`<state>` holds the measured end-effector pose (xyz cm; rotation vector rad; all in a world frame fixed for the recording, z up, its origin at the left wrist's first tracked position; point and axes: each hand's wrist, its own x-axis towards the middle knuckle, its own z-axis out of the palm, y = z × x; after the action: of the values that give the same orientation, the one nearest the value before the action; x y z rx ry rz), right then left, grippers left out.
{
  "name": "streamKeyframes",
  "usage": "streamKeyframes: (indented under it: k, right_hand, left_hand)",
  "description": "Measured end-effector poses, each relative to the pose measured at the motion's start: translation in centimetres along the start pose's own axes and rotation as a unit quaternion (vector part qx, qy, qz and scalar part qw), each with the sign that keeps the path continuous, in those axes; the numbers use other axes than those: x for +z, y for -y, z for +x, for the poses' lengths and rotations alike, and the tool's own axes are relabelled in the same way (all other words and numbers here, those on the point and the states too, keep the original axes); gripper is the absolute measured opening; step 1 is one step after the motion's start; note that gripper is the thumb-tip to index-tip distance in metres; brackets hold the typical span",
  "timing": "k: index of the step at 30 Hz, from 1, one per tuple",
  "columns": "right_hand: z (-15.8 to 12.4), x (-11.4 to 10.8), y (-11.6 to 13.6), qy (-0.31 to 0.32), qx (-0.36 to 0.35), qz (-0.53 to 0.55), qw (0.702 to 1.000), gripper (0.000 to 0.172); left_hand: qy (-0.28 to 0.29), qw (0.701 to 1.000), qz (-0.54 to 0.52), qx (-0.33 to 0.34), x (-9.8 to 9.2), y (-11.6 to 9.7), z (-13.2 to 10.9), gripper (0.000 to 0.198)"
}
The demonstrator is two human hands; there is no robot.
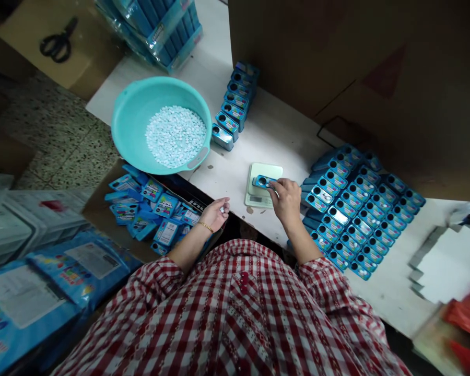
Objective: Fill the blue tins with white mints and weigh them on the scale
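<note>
My right hand [286, 201] grips the end of a small blue tin [262, 180] with a round dark hole in its top. The tin is at a pale kitchen scale [254, 201]; whether it rests on the plate or is held just above, I cannot tell. My left hand [215, 214] is palm up near the table's front edge, fingers curled round a few small white tablets [222, 209]. Beyond it, a turquoise basin [131, 115] contains a heap of similar white tablets [176, 137].
Right of the scale stand many blue tins [352, 219] in rows; another row of tins [235, 99] is behind. An open box of blue packs [141, 209] sits below the basin. Wrapped blue packs [160, 31], scissors [58, 44] and a large cardboard box [337, 68] lie farther back.
</note>
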<state>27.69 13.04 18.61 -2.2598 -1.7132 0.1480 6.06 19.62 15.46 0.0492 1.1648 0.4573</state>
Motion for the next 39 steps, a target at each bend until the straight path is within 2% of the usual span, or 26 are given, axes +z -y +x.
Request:
streamKeyframes:
  k: [3,6,9,11,13,16,19,22,25,28,30,32,34,37,39]
  right_hand:
    - [0.7,0.2,0.2,0.028,-0.005,-0.012,1.000,0.020]
    - [0.7,-0.2,0.7,0.025,-0.002,0.018,1.000,0.021]
    - [0.4,-0.8,1.3,0.048,-0.056,0.088,0.993,0.022]
    - [0.3,-0.9,1.1,0.065,-0.077,0.079,0.992,0.033]
    - [0.6,-0.6,0.3,0.081,-0.056,0.024,0.995,0.042]
    - [2.8,0.3,-1.8,0.131,-0.034,-0.015,0.991,0.037]
    - [7.9,1.3,-3.5,0.122,-0.006,-0.003,0.993,0.036]
    - [15.6,2.5,-4.4,0.083,0.087,-0.003,0.993,0.040]
    - [23.6,3.9,-4.6,0.079,0.163,0.014,0.983,0.048]
    - [29.1,4.8,-4.8,0.089,0.160,0.039,0.982,0.047]
    - [30.2,4.8,-5.4,0.083,0.132,0.055,0.986,0.050]
    - [28.4,3.9,-6.6,0.066,0.110,0.066,0.990,0.055]
    - [23.7,2.1,-8.4,0.031,0.083,0.072,0.994,0.053]
    - [12.5,-1.6,-10.6,-0.023,0.031,0.040,0.998,0.037]
    - [4.6,-3.6,-11.1,-0.014,0.015,-0.008,1.000,0.030]
  left_hand:
    - [0.025,1.000,-0.003,-0.014,1.3,0.4,-0.2,0.012]
    - [0.048,0.998,-0.011,-0.041,3.3,0.8,-0.3,0.017]
    - [0.094,0.991,-0.033,-0.092,5.7,1.0,-0.2,0.029]
    - [0.116,0.986,-0.047,-0.114,6.9,0.9,0.0,0.034]
    - [0.112,0.986,-0.054,-0.113,7.3,0.4,0.1,0.032]
    - [0.092,0.990,-0.059,-0.094,6.6,-1.0,0.2,0.031]
    - [0.071,0.993,-0.072,-0.068,4.9,-2.5,-0.1,0.030]
    - [0.054,0.994,-0.087,-0.035,3.2,-3.3,-0.6,0.028]
    - [0.034,0.994,-0.105,-0.004,1.8,-3.3,-1.3,0.026]
    - [0.009,0.992,-0.128,0.013,0.6,-2.8,-1.6,0.025]
    - [-0.002,0.991,-0.134,0.013,0.1,-2.5,-1.6,0.025]
    - [-0.011,0.992,-0.126,0.008,-0.2,-2.1,-1.5,0.025]
    - [-0.017,0.994,-0.108,-0.005,-0.3,-1.8,-1.2,0.024]
    - [-0.009,0.997,-0.076,-0.030,0.1,-1.4,-0.6,0.023]
    - [0.004,0.997,-0.053,-0.051,0.7,-1.0,-0.2,0.024]
